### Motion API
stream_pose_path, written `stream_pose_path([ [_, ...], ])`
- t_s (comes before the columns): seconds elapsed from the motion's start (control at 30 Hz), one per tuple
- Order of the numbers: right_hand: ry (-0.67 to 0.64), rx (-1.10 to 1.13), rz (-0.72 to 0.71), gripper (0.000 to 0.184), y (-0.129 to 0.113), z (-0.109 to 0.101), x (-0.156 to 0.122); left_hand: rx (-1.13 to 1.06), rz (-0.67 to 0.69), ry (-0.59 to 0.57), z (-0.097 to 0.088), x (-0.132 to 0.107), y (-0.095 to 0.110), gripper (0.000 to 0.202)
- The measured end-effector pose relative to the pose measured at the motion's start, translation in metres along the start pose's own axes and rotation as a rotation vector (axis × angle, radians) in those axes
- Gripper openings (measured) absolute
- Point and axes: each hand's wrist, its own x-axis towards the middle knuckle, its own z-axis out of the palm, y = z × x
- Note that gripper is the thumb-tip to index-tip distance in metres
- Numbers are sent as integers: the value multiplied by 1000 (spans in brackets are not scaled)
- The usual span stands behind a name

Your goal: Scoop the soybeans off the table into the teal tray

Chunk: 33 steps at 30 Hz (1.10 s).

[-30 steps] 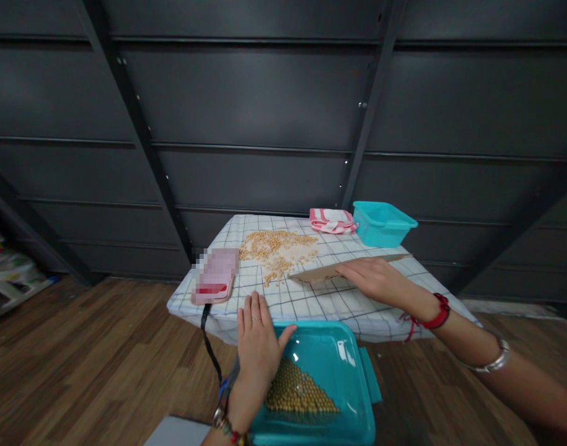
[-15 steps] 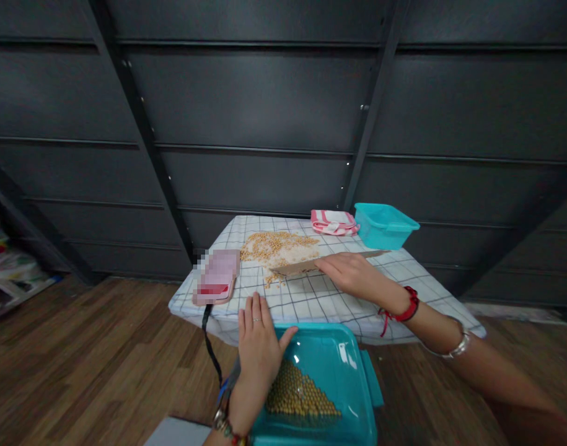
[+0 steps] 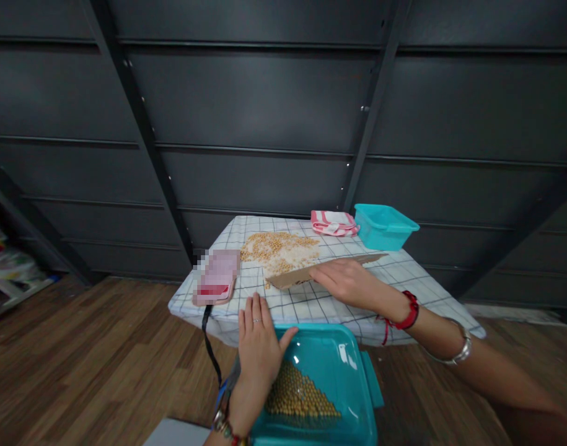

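Observation:
My left hand [image 3: 258, 347] grips the near left rim of a teal plastic tray [image 3: 339, 378] held below the table edge; the tray holds a heap of yellow beans [image 3: 299, 395]. My right hand [image 3: 351, 282] presses on a long strip of brown cardboard [image 3: 311, 271] that stands on edge on the checked tablecloth [image 3: 311, 303]. The strip's left end touches the near side of a loose pile of beans [image 3: 278, 248] spread on the cloth.
A pink phone with a black strap [image 3: 217, 275] lies at the table's left edge. A folded pink-and-white cloth [image 3: 333, 222] and a small teal tub [image 3: 384, 226] sit at the back. Dark metal wall panels stand behind; wooden floor surrounds the table.
My right hand slid the cardboard strip leftward to the bean pile, then drew it slightly toward me. My left hand and the tray stayed put.

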Motion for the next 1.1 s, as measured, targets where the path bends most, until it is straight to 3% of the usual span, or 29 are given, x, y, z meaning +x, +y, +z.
stream_pose_path([
  [0.27, -29, 1, -38, 22, -3, 0, 12, -7, -10, 5, 3, -2, 1, 86],
  [0.73, 59, -17, -97, 25, -2, -14, -9, -8, -18, 22, 7, -1, -1, 86],
  [1.1, 39, -4, -58, 24, -2, -1, 7, 28, 2, 28, 1, 0, 1, 85],
])
